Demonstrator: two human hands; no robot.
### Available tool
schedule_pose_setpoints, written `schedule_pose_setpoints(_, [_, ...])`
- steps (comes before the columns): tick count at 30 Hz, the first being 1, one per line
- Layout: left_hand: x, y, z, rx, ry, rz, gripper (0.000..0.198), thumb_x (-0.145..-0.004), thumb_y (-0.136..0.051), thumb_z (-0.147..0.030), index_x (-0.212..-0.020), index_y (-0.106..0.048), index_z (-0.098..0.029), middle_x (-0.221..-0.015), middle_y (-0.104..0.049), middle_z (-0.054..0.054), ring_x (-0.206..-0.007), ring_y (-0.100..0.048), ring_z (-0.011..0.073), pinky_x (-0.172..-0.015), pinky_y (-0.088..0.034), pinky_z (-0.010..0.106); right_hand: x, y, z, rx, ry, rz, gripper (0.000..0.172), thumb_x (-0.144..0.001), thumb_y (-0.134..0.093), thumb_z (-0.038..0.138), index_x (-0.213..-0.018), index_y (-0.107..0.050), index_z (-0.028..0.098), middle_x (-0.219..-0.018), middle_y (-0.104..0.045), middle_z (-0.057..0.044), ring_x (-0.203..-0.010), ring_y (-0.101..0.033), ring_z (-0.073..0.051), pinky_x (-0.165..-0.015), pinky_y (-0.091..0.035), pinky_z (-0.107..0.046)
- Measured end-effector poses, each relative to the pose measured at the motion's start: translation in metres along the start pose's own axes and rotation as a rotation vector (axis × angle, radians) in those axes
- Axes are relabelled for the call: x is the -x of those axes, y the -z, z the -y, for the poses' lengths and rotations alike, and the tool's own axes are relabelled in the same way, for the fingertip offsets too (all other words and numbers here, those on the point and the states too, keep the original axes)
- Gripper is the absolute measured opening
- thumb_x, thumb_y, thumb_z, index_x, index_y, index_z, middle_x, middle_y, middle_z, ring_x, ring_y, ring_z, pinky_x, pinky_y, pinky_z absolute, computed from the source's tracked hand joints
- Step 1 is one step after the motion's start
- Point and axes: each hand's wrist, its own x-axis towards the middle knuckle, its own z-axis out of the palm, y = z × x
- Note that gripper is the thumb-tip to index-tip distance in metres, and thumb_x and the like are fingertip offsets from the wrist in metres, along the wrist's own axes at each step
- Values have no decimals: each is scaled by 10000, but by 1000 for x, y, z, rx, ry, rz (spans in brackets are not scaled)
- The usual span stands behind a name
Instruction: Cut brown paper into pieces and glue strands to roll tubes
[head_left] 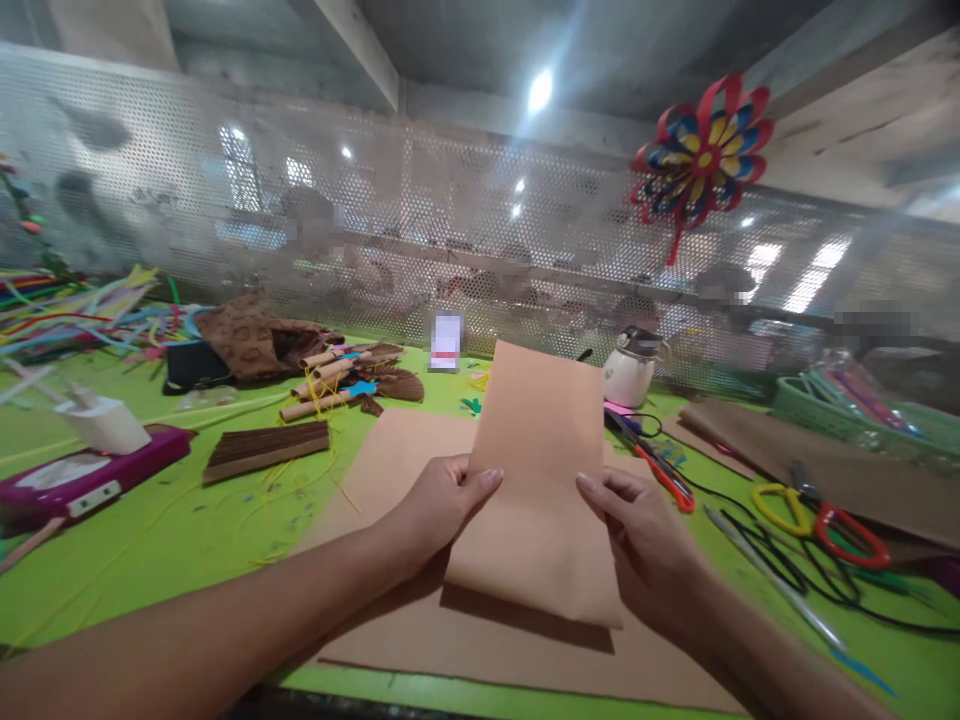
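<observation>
A rectangular sheet of light brown kraft paper point(536, 500) is held up between my two hands, tilted, its lower end curling toward me. My left hand point(442, 500) pinches its left edge, thumb on the near face. At the right edge, my right hand point(645, 520) grips it the same way. Beneath lies a larger brown paper sheet point(405, 645) on the green table point(187, 560). The fingers behind the held sheet are partly hidden.
Red-handled scissors point(667, 475), yellow-and-red scissors point(817, 525) and a metal rod point(776, 575) lie right. Left are pleated brown paper point(266, 448), paper rolls point(330, 380) and a purple power strip point(97, 475). A white jug point(630, 368) and phone point(445, 342) stand behind, before a perforated screen point(420, 220).
</observation>
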Motion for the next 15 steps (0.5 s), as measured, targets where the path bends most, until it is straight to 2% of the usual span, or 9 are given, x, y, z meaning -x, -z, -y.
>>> schedule_pose_setpoints(7, [0,-1,1,0,-3,0,426,-701,-706,-464,-944,-704,-114,-862,-720,113,-803,-646,260,-692,-494,333,0,0,-2,12,2,5,248,-800,-668,339,-1001,-697,197,-936,-738,-93,-898,-681,-310,-738,-544,-441])
schedule_pose_setpoints(12, [-1,0,2,-16,1,-39,426,-683,-715,-484,-892,-708,-112,-920,-716,128,-775,-641,254,-668,-493,324,-1,3,-3,34,-4,5,260,-815,-649,351,-1018,-688,193,-927,-737,-94,-890,-681,-307,-718,-546,-431])
schedule_pose_setpoints(15, [-2,0,2,-22,-12,-24,429,-681,-716,-484,-899,-712,-115,-925,-715,125,-805,-642,264,-692,-494,333,-1,4,-3,50,13,11,269,-835,-626,355,-1046,-679,196,-941,-731,-96,-879,-680,-298,-717,-542,-429])
